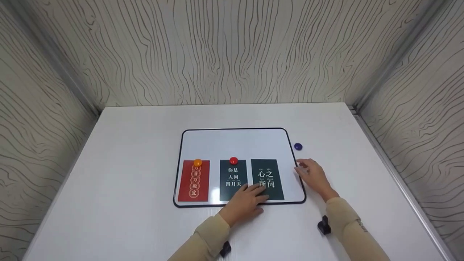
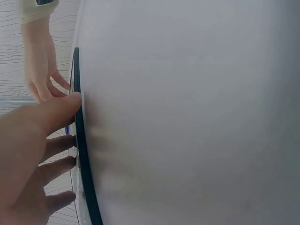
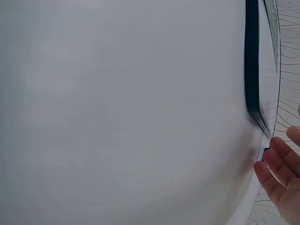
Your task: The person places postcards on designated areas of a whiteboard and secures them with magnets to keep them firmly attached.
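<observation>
A whiteboard (image 1: 232, 143) with a dark rim lies flat on the white table. On its lower half are a red card (image 1: 185, 183) under an orange round magnet (image 1: 197, 162), a dark green card (image 1: 228, 194) under a red magnet (image 1: 233, 160), and a second green card (image 1: 266, 165) with no magnet on it. My left hand (image 1: 243, 203) reaches over the near rim, its extended fingers resting across the lower part of the second green card. Beside the right rim is my right hand (image 1: 313, 177), fingertips right at the edge and loosely spread, with nothing in them.
A dark blue magnet (image 1: 298, 146) lies on the table just outside the board's right rim, beyond the right hand. Black wrist-worn pieces (image 1: 324, 225) show at the sleeves. Wood-patterned panels (image 1: 217, 54) enclose the table at the back and sides.
</observation>
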### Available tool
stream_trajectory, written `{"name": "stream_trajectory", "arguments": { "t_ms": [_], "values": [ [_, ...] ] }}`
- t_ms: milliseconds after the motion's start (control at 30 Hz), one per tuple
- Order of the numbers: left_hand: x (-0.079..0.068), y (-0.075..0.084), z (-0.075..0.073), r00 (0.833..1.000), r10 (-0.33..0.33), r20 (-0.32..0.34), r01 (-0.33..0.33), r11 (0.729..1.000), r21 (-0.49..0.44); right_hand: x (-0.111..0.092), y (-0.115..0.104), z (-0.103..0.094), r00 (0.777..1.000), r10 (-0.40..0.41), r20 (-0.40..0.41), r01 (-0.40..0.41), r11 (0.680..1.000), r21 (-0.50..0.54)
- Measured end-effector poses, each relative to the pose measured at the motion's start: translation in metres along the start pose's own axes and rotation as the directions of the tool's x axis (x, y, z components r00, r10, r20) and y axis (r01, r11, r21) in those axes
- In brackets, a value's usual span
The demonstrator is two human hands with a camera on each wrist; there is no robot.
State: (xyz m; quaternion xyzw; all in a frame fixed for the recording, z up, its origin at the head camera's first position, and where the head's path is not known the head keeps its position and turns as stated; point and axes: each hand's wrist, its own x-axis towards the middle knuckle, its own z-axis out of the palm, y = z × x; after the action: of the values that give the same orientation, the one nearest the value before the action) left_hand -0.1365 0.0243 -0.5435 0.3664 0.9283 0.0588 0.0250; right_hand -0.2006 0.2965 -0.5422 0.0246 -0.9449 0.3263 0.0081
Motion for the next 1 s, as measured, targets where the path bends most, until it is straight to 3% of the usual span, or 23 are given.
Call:
{"name": "stream_trajectory", "arguments": {
  "t_ms": [633,1000],
  "values": [
    [0.000,0.003,0.003,0.998,-0.054,-0.013,0.053,0.998,-0.041,0.023,0.002,-0.001,0.997,0.067,-0.035,-0.067,0.998,0.012],
    [0.001,0.001,0.001,1.000,-0.012,-0.024,0.013,1.000,0.016,0.038,0.008,-0.004,0.991,0.103,-0.090,-0.099,0.994,0.045]
  ]
}}
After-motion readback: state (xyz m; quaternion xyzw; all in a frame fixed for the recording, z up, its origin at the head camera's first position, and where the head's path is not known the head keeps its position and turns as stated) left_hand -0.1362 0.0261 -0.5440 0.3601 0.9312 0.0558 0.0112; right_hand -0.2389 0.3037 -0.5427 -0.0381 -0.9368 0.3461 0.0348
